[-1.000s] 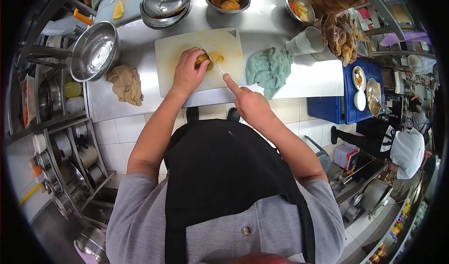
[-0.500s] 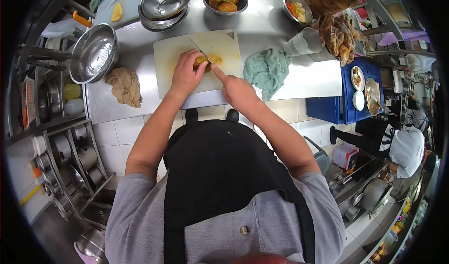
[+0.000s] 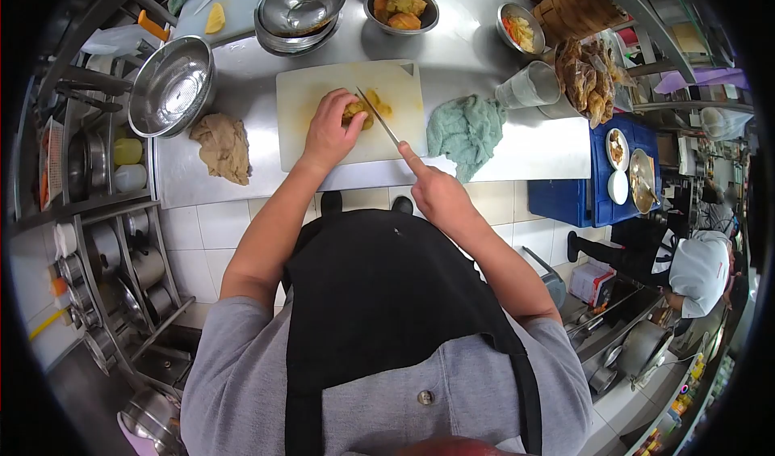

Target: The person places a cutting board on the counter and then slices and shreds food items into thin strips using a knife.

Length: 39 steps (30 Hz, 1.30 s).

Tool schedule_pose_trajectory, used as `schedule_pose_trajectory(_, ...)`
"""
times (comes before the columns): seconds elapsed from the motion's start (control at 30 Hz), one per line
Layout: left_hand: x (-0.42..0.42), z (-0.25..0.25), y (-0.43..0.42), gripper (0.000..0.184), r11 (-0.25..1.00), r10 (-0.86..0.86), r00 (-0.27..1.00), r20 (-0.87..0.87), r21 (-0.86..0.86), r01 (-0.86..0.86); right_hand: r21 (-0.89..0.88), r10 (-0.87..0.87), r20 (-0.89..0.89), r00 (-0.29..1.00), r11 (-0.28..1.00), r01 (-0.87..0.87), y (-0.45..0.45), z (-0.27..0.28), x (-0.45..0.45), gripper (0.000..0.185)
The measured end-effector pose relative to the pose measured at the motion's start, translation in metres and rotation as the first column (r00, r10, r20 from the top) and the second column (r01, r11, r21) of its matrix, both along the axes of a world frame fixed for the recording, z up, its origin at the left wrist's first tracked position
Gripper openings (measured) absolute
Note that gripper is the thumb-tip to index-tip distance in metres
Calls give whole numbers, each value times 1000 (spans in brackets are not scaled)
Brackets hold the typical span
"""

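Note:
On the white cutting board (image 3: 297, 151), my left hand (image 3: 329, 129) is closed around a brownish-yellow piece of pumpkin (image 3: 356, 114), holding it down with curled fingers. My right hand (image 3: 442, 199) grips a knife (image 3: 378, 117) by its handle, the index finger stretched along the top of it. The blade points up and left across the board, just right of the held piece and apart from it. Cut yellow bits (image 3: 379, 105) lie beyond the blade, on a yellow-stained patch. The knife's handle is mostly hidden in my fist.
Metal bowls (image 3: 303, 8) are stacked behind the board, beside a bowl of pumpkin chunks (image 3: 400, 5). A colander (image 3: 171, 86) and brown cloth (image 3: 220, 149) lie left; a green cloth (image 3: 466, 133) and clear plastic container (image 3: 529, 86) right. A co-worker (image 3: 698, 266) stands far right.
The knife has come away from the pumpkin piece toward the right as my right hand drew back toward me. My left hand keeps its hold. The whole view has shifted slightly.

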<state>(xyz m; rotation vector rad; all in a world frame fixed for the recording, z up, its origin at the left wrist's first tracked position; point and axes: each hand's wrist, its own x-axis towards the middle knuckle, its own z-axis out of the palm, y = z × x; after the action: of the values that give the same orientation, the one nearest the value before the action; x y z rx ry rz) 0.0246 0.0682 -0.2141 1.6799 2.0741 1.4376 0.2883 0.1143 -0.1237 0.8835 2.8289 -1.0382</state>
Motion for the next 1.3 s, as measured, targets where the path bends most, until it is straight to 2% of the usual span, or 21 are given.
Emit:
schedule_pose_trajectory(0.1,-1,-1,1,34,1000,-6,1000,-27,8,6,93,9,17,1000,996,-10,1,-1,-9,84)
schedule_pose_trajectory(0.2,0,2,-1,35,1000,-4,1000,-28,5,4,62,8,115,993,998,-16,2,8,-13,83)
schedule_pose_trajectory(0.4,0,2,0,34,1000,2,999,-32,-2,-2,64,9,178,984,998,-21,0,15,-14,83)
schedule_pose_trajectory(0.53,1,2,0,33,1000,3,1000,-7,-22,-3,80,16,163,986,996,-29,6,7,-28,84)
schedule_pose_trajectory(0.6,0,1,1,33,1000,4,1000,-6,-21,-4,97,14,80,997,995,-21,12,-1,-40,84)
schedule_pose_trajectory(0.73,-1,2,1,33,1000,-7,1000,-6,-23,7,132,28,97,995,990,-40,10,1,-27,83)
schedule_pose_trajectory(0.83,0,5,1,32,999,-10,1000,4,-35,10,47,60,179,982,996,-70,10,6,-15,82)
schedule_pose_trajectory(1.03,0,3,1,32,1000,-9,1000,-16,-23,9,148,24,59,998,988,-32,21,-17,-51,82)
schedule_pose_trajectory(1.1,0,5,1,33,999,-17,1000,-15,-33,16,160,54,171,984,984,-82,18,-5,-37,82)
schedule_pose_trajectory(1.23,0,3,1,33,1000,-6,1000,-12,-30,6,83,43,248,968,994,-65,23,-11,-42,82)
schedule_pose_trajectory(1.3,1,3,1,33,1000,-10,1000,-14,-23,10,135,24,136,990,990,-42,26,-26,-55,83)
